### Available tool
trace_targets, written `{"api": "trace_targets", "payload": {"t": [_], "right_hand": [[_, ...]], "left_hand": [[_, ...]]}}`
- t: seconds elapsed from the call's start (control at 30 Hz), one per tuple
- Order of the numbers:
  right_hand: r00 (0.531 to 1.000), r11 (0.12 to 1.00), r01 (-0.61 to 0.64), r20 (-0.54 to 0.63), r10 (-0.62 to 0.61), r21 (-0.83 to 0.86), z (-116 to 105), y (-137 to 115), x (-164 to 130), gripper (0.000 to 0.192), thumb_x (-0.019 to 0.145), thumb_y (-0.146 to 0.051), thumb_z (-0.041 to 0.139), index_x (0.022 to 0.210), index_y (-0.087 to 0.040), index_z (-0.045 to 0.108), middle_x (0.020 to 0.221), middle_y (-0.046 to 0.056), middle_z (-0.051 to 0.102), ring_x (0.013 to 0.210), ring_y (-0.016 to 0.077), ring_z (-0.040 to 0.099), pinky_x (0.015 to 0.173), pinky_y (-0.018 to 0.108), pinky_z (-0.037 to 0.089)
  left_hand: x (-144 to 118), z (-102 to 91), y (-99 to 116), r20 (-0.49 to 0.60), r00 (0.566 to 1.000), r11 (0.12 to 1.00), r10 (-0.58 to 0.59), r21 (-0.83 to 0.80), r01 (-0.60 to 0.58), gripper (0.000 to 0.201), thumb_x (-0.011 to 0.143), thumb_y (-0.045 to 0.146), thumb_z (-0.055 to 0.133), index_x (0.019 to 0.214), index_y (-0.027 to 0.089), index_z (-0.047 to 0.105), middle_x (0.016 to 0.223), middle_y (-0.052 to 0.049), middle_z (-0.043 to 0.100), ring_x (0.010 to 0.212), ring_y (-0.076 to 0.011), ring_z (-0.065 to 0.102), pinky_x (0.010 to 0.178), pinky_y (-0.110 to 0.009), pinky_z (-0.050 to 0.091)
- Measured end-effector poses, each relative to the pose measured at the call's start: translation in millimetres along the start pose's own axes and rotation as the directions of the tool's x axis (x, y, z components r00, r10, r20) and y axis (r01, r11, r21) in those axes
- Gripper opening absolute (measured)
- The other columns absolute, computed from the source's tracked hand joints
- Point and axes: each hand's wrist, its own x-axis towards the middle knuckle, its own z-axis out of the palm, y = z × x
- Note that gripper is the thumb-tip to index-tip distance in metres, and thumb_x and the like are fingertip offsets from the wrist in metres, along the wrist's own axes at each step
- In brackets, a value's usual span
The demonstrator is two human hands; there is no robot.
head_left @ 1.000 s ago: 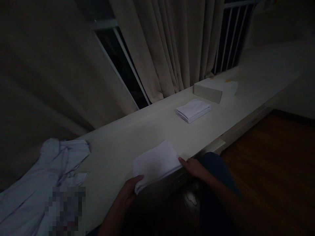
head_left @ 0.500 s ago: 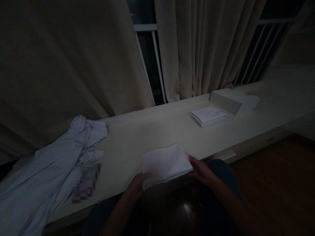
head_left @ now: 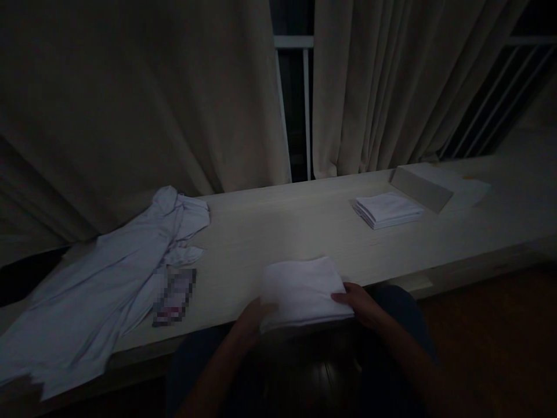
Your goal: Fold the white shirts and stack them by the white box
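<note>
A folded white cloth point(head_left: 304, 290) lies level at the near edge of the pale ledge point(head_left: 278, 232), partly past that edge. My left hand point(head_left: 256, 316) grips its left end, thumb on top and the other fingers hidden beneath. At the right end my right hand point(head_left: 354, 302) pinches the cloth, thumb on its upper face. Farther back on the right sits a neat stack of folded white cloths point(head_left: 389, 210).
Loose white fabric point(head_left: 108, 290) is heaped at the left, with a pixelated flat item point(head_left: 175, 297) beside it. Behind the stack is an open pale box or folder point(head_left: 424, 188). Beige curtains point(head_left: 357, 87) hang along the back; my knees are under the ledge.
The view has turned a little left, so things sit farther right. My right thumb has come onto the top of the cloth. Both hands still hold it.
</note>
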Motion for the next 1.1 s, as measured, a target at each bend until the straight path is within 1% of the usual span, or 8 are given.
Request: {"api": "trace_targets", "payload": {"t": [0.13, 0.3, 0.47, 0.6, 0.73, 0.8, 1.0, 1.1], "right_hand": [[0.998, 0.998, 0.01, -0.053, -0.013, -0.061, -2, -1, 3, 0.047, 0.061, -0.029, 0.08, 0.104, -0.013, 0.069, 0.102, 0.011, 0.073, 0.084, 0.0244, 0.068, 0.075, 0.035, 0.05], [0.992, 0.996, 0.045, -0.112, -0.054, -0.078, -9, -2, 7, 0.052, 0.057, -0.031, 0.08, 0.105, -0.015, 0.068, 0.101, 0.009, 0.072, 0.089, 0.0268, 0.067, 0.079, 0.037, 0.05], [0.972, 0.985, 0.112, -0.191, -0.136, -0.127, -40, -24, 11, 0.052, 0.057, -0.035, 0.079, 0.104, -0.017, 0.069, 0.097, 0.007, 0.073, 0.084, 0.0261, 0.067, 0.075, 0.037, 0.05], [0.929, 0.952, 0.172, -0.279, -0.242, -0.253, -95, -70, 12, 0.05, 0.059, -0.036, 0.076, 0.104, -0.017, 0.069, 0.096, 0.007, 0.073, 0.085, 0.026, 0.066, 0.074, 0.035, 0.049], [0.888, 0.931, 0.195, -0.348, -0.301, -0.309, -167, -136, 17, 0.043, 0.059, -0.028, 0.075, 0.101, -0.021, 0.07, 0.1, 0.007, 0.072, 0.088, 0.024, 0.065, 0.077, 0.032, 0.049], [0.889, 0.939, 0.158, -0.371, -0.27, -0.305, -204, -173, 25, 0.04, 0.06, -0.023, 0.073, 0.1, -0.022, 0.069, 0.1, 0.007, 0.071, 0.083, 0.0225, 0.064, 0.071, 0.031, 0.049], [0.865, 0.941, 0.056, -0.454, -0.212, -0.333, -310, -283, 76, 0.022, 0.063, -0.01, 0.061, 0.083, -0.017, 0.065, 0.078, 0.004, 0.065, 0.063, 0.0151, 0.057, 0.055, 0.025, 0.045], [0.821, 0.934, 0.056, -0.517, -0.244, -0.352, -354, -320, 106, 0.02, 0.067, -0.008, 0.061, 0.083, -0.018, 0.064, 0.076, 0.001, 0.063, 0.063, 0.0129, 0.056, 0.057, 0.024, 0.046]], "left_hand": [[-8, 5.2, -6, -0.036, 0.998, 0.998, 0.055, -0.019, -0.055, 0.063, 0.06, 0.022, 0.081, 0.119, 0.012, 0.059, 0.111, -0.016, 0.07, 0.088, -0.0244, 0.069, 0.077, -0.036, 0.056], [-13, 16.9, -5, -0.036, 0.994, 0.994, 0.105, -0.024, -0.106, 0.061, 0.063, 0.026, 0.081, 0.119, 0.013, 0.059, 0.112, -0.016, 0.07, 0.087, -0.0255, 0.07, 0.077, -0.037, 0.057], [5, 54.5, 11, -0.019, 0.993, 0.993, 0.117, 0.019, -0.117, 0.058, 0.066, 0.025, 0.079, 0.119, 0.015, 0.059, 0.113, -0.016, 0.069, 0.089, -0.0251, 0.07, 0.08, -0.038, 0.056], [42, 117.3, 30, 0.031, 0.989, 0.989, 0.142, 0.042, -0.143, 0.058, 0.066, 0.028, 0.08, 0.12, 0.019, 0.059, 0.113, -0.015, 0.069, 0.091, -0.0267, 0.07, 0.077, -0.039, 0.057], [87, 198.8, 59, 0.062, 0.983, 0.981, 0.175, 0.07, -0.179, 0.062, 0.061, 0.027, 0.084, 0.118, 0.021, 0.06, 0.111, -0.015, 0.07, 0.095, -0.0274, 0.069, 0.076, -0.037, 0.058], [114, 241.8, 78, 0.113, 0.974, 0.976, 0.197, 0.068, -0.205, 0.062, 0.061, 0.025, 0.084, 0.118, 0.02, 0.06, 0.112, -0.015, 0.069, 0.093, -0.0264, 0.069, 0.075, -0.037, 0.058], [212, 364.1, 139, 0.193, 0.952, 0.967, 0.238, 0.039, -0.25, 0.058, 0.068, 0.013, 0.076, 0.121, 0.019, 0.056, 0.121, -0.014, 0.065, 0.089, -0.0204, 0.069, 0.076, -0.037, 0.059], [258, 412.2, 160, 0.194, 0.947, 0.964, 0.255, 0.029, -0.265, 0.054, 0.07, 0.009, 0.073, 0.121, 0.019, 0.055, 0.12, -0.013, 0.066, 0.09, -0.019, 0.068, 0.078, -0.037, 0.059]]}}
